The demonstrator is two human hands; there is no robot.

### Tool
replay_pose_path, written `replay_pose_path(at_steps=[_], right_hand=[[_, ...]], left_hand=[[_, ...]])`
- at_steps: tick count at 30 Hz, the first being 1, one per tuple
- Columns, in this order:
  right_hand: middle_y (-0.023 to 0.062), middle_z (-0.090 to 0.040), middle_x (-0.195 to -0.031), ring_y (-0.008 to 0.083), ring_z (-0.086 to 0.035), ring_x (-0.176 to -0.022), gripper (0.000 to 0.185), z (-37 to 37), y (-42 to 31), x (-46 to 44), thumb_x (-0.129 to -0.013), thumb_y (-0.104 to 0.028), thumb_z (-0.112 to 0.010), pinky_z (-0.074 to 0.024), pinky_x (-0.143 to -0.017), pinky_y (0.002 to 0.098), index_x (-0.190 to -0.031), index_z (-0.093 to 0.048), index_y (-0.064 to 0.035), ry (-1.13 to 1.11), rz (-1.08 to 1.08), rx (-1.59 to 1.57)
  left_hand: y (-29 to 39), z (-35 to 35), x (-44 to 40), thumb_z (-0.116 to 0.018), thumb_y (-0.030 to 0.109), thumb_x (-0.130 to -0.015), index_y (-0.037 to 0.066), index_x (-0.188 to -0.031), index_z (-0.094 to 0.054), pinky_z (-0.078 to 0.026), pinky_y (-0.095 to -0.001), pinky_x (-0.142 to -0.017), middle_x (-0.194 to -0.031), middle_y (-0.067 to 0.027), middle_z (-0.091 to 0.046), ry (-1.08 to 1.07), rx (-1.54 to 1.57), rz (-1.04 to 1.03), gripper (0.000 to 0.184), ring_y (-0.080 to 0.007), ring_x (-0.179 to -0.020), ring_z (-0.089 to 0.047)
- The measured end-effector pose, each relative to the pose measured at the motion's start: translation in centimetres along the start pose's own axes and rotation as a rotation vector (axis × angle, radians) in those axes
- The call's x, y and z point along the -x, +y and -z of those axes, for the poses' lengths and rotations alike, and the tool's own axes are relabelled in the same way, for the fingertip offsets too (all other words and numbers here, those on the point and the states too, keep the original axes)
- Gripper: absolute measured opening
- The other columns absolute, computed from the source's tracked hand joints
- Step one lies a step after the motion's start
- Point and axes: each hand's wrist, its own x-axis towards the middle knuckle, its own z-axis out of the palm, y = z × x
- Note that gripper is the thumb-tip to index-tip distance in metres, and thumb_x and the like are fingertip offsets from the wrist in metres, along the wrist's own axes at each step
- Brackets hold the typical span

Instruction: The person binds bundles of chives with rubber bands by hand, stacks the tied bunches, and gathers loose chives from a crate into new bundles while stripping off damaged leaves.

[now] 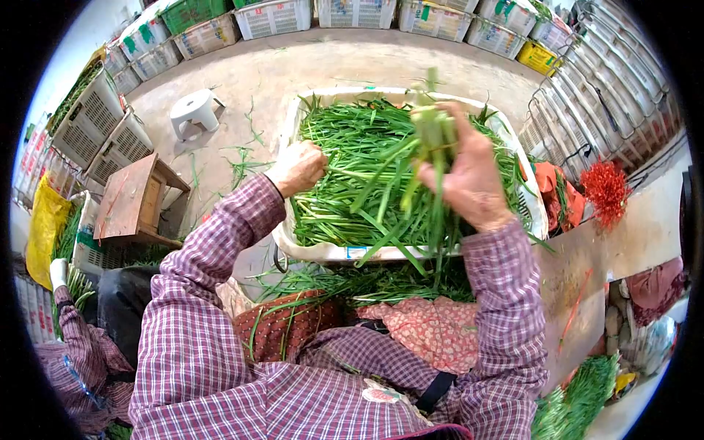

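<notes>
Your right hand (475,176) is part closed, with thumb and fingers around a bunch of long, flat green leaves with pale, thick ends (434,128). The bunch is above the right half of the white plastic crate (334,254). Your left hand (297,169), by the crate's left edge, has its fingers curled tight and looks to pinch a thin green stalk (352,174).

The bunch should be light and soft. Its leaves will likely flop, bend and bruise if squeezed hard, and may be a bit slippery. The pale ends look stiffer, so just below them is a good place to hold it. It runs long from the far edge to the near edge: pale ends point up and far, leaf tips droop near, some fanning left.
</notes>
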Motion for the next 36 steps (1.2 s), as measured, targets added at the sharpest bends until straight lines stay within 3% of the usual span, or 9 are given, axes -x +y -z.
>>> replay_pose_path(at_steps=[8, 13, 16, 17, 26, 28, 31, 35, 36], right_hand=[[0.0145, -0.061, -0.098, 0.0327, -0.061, -0.092, 0.058, -5.2, 0.2, 1.6, -0.061, -0.008, -0.075, -0.0505, -0.08, 0.0391, -0.114, -0.051, -0.0112, 0.054, 0.127, 0.065], [0.0125, -0.065, -0.09, 0.0289, -0.067, -0.081, 0.056, -3.0, 0.4, 3.1, -0.066, -0.009, -0.076, -0.0557, -0.07, 0.0356, -0.115, -0.048, -0.0108, 0.123, -0.049, 0.029], [0.0097, -0.068, -0.087, 0.0229, -0.068, -0.078, 0.05, 1.6, 0.7, 3.0, -0.069, -0.006, -0.073, -0.056, -0.07, 0.0338, -0.112, -0.049, -0.0115, 0.337, 0.008, 0.129], [0.0095, -0.068, -0.088, 0.0213, -0.068, -0.08, 0.047, 3.3, 0.7, 2.9, -0.07, -0.006, -0.073, -0.0552, -0.071, 0.0323, -0.111, -0.05, -0.0108, 0.384, 0.028, 0.086], [0.0042, -0.063, -0.107, 0.0132, -0.06, -0.095, 0.046, 14.6, -1.9, 5.8, -0.072, -0.005, -0.072, -0.0485, -0.086, 0.0278, -0.115, -0.056, -0.0057, 0.605, 0.176, -0.078], [0.0055, -0.062, -0.108, 0.0134, -0.06, -0.095, 0.048, 17.0, -3.3, 6.5, -0.073, -0.011, -0.076, -0.0488, -0.085, 0.0273, -0.116, -0.056, -0.0051, 0.755, 0.151, 0.101], [0.0075, -0.061, -0.11, 0.016, -0.06, -0.094, 0.048, 22.0, -6.0, 7.2, -0.078, -0.02, -0.073, -0.0506, -0.083, 0.0298, -0.119, -0.054, -0.0025, 0.946, 0.317, 0.128], [0.0123, -0.06, -0.112, 0.0201, -0.061, -0.094, 0.046, 27.2, -12.2, 9.2, -0.082, -0.027, -0.065, -0.0534, -0.08, 0.035, -0.119, -0.053, -0.0024, 1.087, 0.371, 0.132], [0.0131, -0.063, -0.106, 0.0219, -0.063, -0.092, 0.04, 26.6, -13.9, 9.5, -0.083, -0.026, -0.062, -0.0542, -0.082, 0.0354, -0.114, -0.056, -0.0021, 1.085, 0.285, -0.396]], left_hand=[[6.1, 8.9, -0.4, -0.058, 0.015, -0.078, -0.004, -0.077, -0.06, -0.041, -0.038, -0.05, -0.058, -0.0189, -0.052, 0.176, 0.619, -0.308, 0.018, -0.0275, -0.047, -0.048], [9.3, 11.5, -1.7, -0.055, 0.013, -0.082, -0.003, -0.09, -0.066, -0.034, -0.0287, -0.043, -0.057, 0.0034, -0.049, 0.047, 0.85, -0.307, 0.022, -0.0058, -0.05, -0.042], [12.7, 13.9, -1.9, -0.061, 0.02, -0.084, -0.006, -0.108, -0.063, -0.049, -0.0272, -0.068, -0.087, -0.0069, -0.064, 0.028, 1.218, -0.351, 0.035, -0.0111, -0.077, -0.058], [13.4, 15.7, -2.2, -0.064, 0.022, -0.087, -0.005, -0.124, -0.052, -0.047, -0.0258, -0.087, -0.109, -0.0072, -0.062, -0.097, 1.152, -0.39, 0.048, -0.0117, -0.097, -0.057], [23.7, 23.0, -5.7, -0.061, 0.024, -0.088, -0.007, -0.106, -0.063, -0.048, -0.0275, -0.079, -0.093, -0.0095, -0.066, 0.175, 0.764, -0.71, 0.036, -0.0125, -0.088, -0.059], [25.9, 24.9, -5.9, -0.055, 0.038, -0.092, -0.004, -0.107, -0.063, -0.049, -0.0279, -0.076, -0.096, -0.0096, -0.066, 0.261, 0.635, -0.833, 0.045, -0.0142, -0.085, -0.061], [28.0, 29.5, -6.1, -0.055, 0.057, -0.086, 0.002, -0.128, -0.051, -0.03, -0.0223, -0.038, -0.066, 0.002, -0.052, -0.004, 0.703, -0.952, 0.069, -0.005, -0.044, -0.034], [32.0, 31.8, -1.2, -0.054, 0.056, -0.086, 0.0, -0.129, -0.049, -0.05, -0.0355, -0.081, -0.108, -0.0161, -0.061, 0.534, 0.693, -1.055, 0.07, -0.0228, -0.1, -0.057], [32.3, 32.4, -1.6, -0.054, 0.056, -0.085, 0.0, -0.13, -0.047, -0.049, -0.038, -0.086, -0.113, -0.0175, -0.059, 0.63, 0.659, -1.1, 0.072, -0.0252, -0.106, -0.056]])
